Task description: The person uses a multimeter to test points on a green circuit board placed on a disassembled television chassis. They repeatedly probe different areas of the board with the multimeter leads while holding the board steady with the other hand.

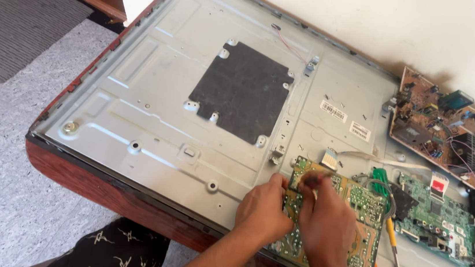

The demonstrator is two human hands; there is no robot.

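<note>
Both hands work on the green circuit board [351,220] lying near right on the grey metal back panel [152,114]. Left hand [265,211] grips the board's left edge, fingers curled round it. Right hand [325,217] pinches a thin tool [308,180] at the board's far edge. Board looks light, stiff, fragile: best held by the edges, off the solder. Yellow-handled screwdriver [392,242] lies just right, second green board [444,220] beyond.
</note>
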